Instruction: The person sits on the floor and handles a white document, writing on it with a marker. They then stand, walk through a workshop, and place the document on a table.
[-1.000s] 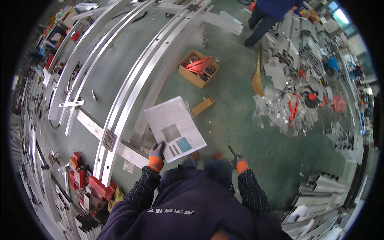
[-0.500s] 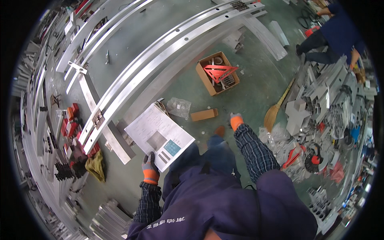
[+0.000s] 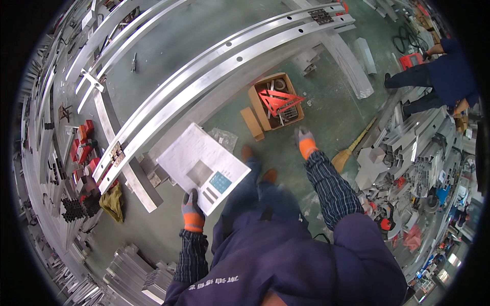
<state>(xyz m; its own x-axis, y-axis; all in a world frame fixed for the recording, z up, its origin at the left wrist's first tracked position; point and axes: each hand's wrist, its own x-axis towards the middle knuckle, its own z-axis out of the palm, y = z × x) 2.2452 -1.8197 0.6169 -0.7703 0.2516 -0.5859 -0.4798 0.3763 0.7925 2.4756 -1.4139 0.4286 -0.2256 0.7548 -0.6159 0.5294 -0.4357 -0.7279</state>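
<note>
My left hand (image 3: pixel 192 211), in a grey and orange glove, is closed on the lower left edge of a white paper booklet (image 3: pixel 184 158). The sheet faces up, with handwriting, a grey picture block and a teal patch. Stretched forward on the right, my right hand (image 3: pixel 306 144) wears a matching glove; its fingers look slightly apart, and I see nothing in them. Beyond it stands an open cardboard box (image 3: pixel 264 118) holding a red triangular square (image 3: pixel 277 103), a tape roll and metal pieces. A narrow brown carton (image 3: pixel 252 124) lies against the box's left side.
Long aluminium profiles (image 3: pixel 204 76) curve across the front on metal supports. A straw broom (image 3: pixel 347 153) lies right, beside piled metal offcuts (image 3: pixel 403 158). Red tools (image 3: pixel 84 145) and an olive cloth (image 3: pixel 112 203) are on the left. A person in dark blue (image 3: pixel 449 71) works at far right.
My right hand has reached slightly farther forward. The narrow carton has turned and now lies beside the box. My feet have shifted, and the booklet stays in my left hand.
</note>
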